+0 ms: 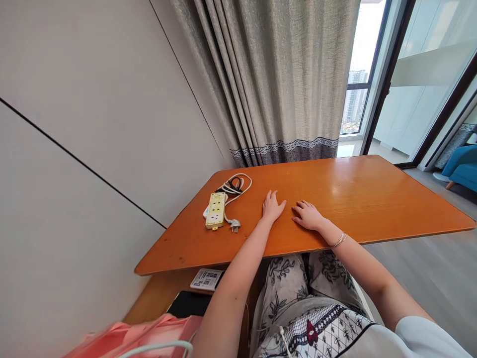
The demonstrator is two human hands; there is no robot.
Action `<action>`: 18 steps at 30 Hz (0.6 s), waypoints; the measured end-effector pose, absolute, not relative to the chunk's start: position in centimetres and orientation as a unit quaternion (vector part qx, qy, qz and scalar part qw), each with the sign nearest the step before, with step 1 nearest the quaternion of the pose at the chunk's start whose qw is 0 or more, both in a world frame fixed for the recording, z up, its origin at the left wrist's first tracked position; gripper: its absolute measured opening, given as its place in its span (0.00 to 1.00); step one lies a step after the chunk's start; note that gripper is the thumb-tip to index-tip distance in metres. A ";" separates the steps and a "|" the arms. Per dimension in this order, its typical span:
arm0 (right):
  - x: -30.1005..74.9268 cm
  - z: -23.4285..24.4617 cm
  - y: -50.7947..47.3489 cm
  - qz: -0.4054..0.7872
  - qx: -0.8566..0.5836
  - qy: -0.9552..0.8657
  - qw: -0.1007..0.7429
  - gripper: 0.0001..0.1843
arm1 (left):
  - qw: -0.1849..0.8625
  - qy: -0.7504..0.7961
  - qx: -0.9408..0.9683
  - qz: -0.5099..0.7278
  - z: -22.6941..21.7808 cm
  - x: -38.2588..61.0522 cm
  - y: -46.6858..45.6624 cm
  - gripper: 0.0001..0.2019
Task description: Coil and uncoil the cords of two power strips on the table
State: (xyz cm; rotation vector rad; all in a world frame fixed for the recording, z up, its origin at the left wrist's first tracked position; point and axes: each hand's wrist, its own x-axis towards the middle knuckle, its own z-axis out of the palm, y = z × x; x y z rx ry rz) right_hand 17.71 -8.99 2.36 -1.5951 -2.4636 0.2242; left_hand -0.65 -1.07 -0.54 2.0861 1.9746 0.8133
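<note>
Nearest to us, below the tabletop's edge, a pink cloth (141,335), a dark flat device (188,303) and a printed label card (206,278) sit on a lower wooden surface on our left, beside our patterned lap.

On the orange tabletop (354,194) we rest both hands flat, palms down. The left hand (273,206) and the right hand (307,215) lie close together near the front edge, not touching. Each grip is released: fingers spread on the wood, holding nothing. A thin bracelet (339,240) circles the right wrist.

The power strip (216,210) lies on the tabletop to the left of the left hand and clearly apart from it. Its yellow face is up. Its long axis runs away from us, nearly parallel to our left forearm. We judge the left hand the nearer one; the right hand sits on the far side of it. The plug (234,226) lies between the strip's near end and the left hand, just beside the strip. The coiled cable (234,185) is bunched at the strip's far end.

Beyond the tabletop hangs a grey curtain (283,74), with a pale wall (93,99) to the left.
</note>
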 end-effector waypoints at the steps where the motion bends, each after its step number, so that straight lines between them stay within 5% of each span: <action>1: 17.7 2.4 -9.0 0.078 -0.540 -0.833 0.097 0.29 | 0.080 0.667 0.674 0.309 -0.4 -1.1 -0.7 0.31; 7: 17.7 2.2 -8.9 0.081 -0.539 -0.833 0.097 0.29 | 0.102 0.727 0.472 0.489 0.3 -6.3 1.7 0.32; 18: 17.7 1.8 -8.7 0.069 -0.534 -0.836 0.102 0.29 | 0.106 0.759 0.433 0.475 1.1 -10.8 6.0 0.36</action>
